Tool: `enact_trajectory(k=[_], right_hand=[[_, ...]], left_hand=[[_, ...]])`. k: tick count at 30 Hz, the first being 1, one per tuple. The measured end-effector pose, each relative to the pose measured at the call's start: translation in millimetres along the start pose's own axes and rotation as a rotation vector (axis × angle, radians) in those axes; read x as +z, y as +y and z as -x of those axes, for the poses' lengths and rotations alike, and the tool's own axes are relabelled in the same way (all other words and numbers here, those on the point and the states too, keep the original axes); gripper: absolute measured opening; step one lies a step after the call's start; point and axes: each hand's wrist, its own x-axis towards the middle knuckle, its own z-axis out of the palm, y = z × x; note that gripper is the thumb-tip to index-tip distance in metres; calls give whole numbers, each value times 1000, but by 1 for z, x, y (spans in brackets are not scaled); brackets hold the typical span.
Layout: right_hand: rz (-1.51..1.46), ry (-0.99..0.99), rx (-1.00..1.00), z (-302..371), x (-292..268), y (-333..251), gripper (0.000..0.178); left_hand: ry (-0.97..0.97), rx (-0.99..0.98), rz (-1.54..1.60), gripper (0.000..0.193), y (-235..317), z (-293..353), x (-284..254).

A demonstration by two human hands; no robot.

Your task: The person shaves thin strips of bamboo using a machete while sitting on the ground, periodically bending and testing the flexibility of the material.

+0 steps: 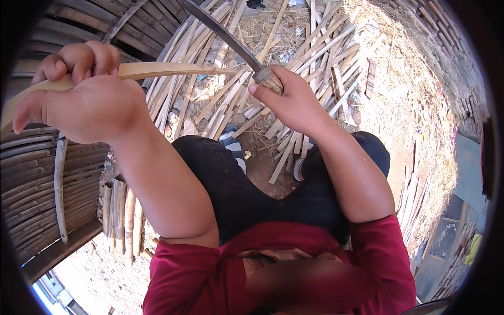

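At the upper left my left hand (97, 105) is closed round a long, pale bamboo strip (170, 69), its fingers curled over the top. The strip bows slightly, running past the hand at the left and tapering toward the middle. My right hand (296, 102) grips the short wooden handle of a machete (224, 35). Its dark blade points up and left, beyond the top edge of the view. The strip's thin end lies close to the lower part of the blade; whether they touch I cannot tell.
Many split bamboo strips (320, 58) lie heaped on the ground ahead of my feet. A slatted bamboo wall (39, 178) stands close on the left, with several upright bamboo poles (119, 215) beside it. Straw (415, 79) is scattered along the right.
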Motion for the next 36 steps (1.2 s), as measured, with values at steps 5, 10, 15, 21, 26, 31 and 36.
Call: enact_trajectory(k=[5,10,15,21,26,31,36], right_hand=[[-21,-61,98,3,-15,-12,49],[59,-52,110,11,18,9,45],[102,-174,165,7,42,45,45],[-82,-61,85,2,14,-9,40],[27,-101,177,23,67,64,40],[92,-167,188,5,48,47,37],[-158,-3,86,3,27,3,39]], left_hand=[[58,50,8,81,-2,6,2],[88,5,-8,79,1,8,9],[108,-28,3,77,2,10,7],[92,-33,44,79,-5,7,-4],[115,-36,-27,75,3,12,8],[143,-74,28,75,-4,5,-8],[96,-66,55,75,-5,5,-6]])
